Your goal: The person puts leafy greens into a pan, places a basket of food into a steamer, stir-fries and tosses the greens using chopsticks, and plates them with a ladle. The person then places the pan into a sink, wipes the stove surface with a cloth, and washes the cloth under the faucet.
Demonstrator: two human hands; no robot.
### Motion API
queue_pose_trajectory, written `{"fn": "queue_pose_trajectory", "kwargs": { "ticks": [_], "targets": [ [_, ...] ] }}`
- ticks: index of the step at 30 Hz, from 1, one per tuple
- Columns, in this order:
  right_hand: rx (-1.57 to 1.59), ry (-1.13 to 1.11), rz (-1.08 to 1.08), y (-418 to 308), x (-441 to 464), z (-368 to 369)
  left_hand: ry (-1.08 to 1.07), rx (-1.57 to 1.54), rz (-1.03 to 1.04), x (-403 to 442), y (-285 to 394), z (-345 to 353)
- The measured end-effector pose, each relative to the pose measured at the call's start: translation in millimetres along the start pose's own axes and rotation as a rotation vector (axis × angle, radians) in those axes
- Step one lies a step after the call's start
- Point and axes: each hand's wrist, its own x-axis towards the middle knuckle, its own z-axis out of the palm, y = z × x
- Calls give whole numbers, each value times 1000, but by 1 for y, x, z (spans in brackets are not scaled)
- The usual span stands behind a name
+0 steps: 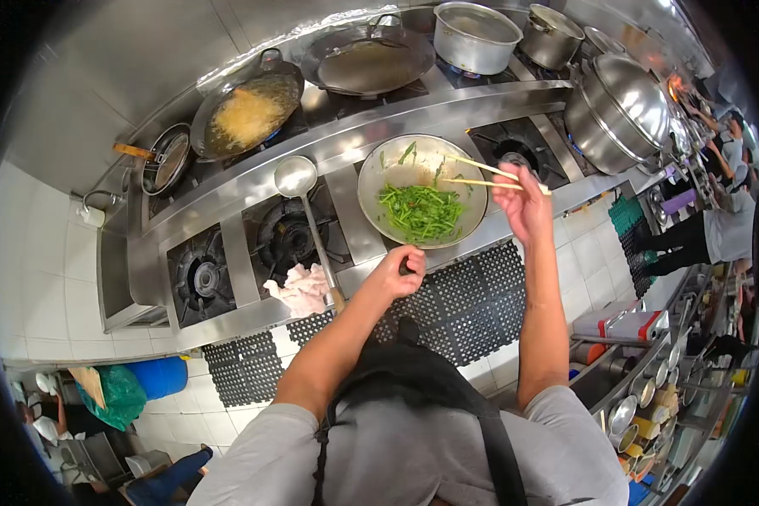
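Observation:
A steel wok point(378, 164) stands on the front of the stove, with chopped green vegetables point(422, 211) heaped in its lower part and a few pieces up its wall. My left hand point(401, 271) is closed round the wok's dark handle at the near edge. Over the wok's right rim, my right hand point(524, 202) holds a pair of light wooden chopsticks point(481, 173), their tips spread apart above the pan. Left of the wok lies a long-handled ladle point(297, 177), its handle end beside a crumpled pale cloth point(299, 291).
Behind are a wok with yellow frothing food point(249, 118), a dark wok point(367, 66) and a silver pot point(476, 38). A large lidded steamer point(620, 110) stands at the right. Blue flame shows under some pans. Several people stand far right; another person is at lower left.

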Motion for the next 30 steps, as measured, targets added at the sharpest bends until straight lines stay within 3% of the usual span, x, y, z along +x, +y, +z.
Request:
{"fn": "queue_pose_trajectory", "kwargs": {
  "ticks": [1, 3, 5, 8, 9, 12, 15, 19, 21, 23, 26, 29, 30],
  "targets": [
    [208, 46, 56, 24, 5, -25, 27, 41, 33, -1, 0, 0],
    [-850, 270, 118, 107, 13, -115, 78, 124, 96, -3, 1, 4],
    [-59, 440, 189, 111, -25, -107, 198, 251, 128, -25, -7, 12],
    [-46, 413, 19, 96, -64, -88, 342, 390, 121, -84, -24, -8],
    [-81, 421, -14, 88, -73, -68, 138, 390, 93, -107, -30, -28],
    [-199, 197, -72, 65, -108, 51, 1, 617, 140, -161, -56, 2],
    [-150, -98, -35, 101, -129, 154, 76, 689, 556, -194, -68, 70],
    [257, -229, 266, 169, -114, 249, 102, 643, 931, -214, -3, 28],
    [182, -246, 279, 192, -106, 300, 233, 524, 1012, -254, 31, 31],
    [2, -282, 385, 215, -106, 316, 514, 644, 1033, -299, 99, 22],
    [-1083, -300, -43, 246, -119, 299, 727, 1095, 1023, -359, 238, -8],
    [-1637, -118, 138, 285, -143, 262, 1000, 1217, 998, -378, 366, -18],
    [-1579, -61, 232, 295, -149, 259, 1091, 1357, 1020, -379, 408, -29]
  ]
}}
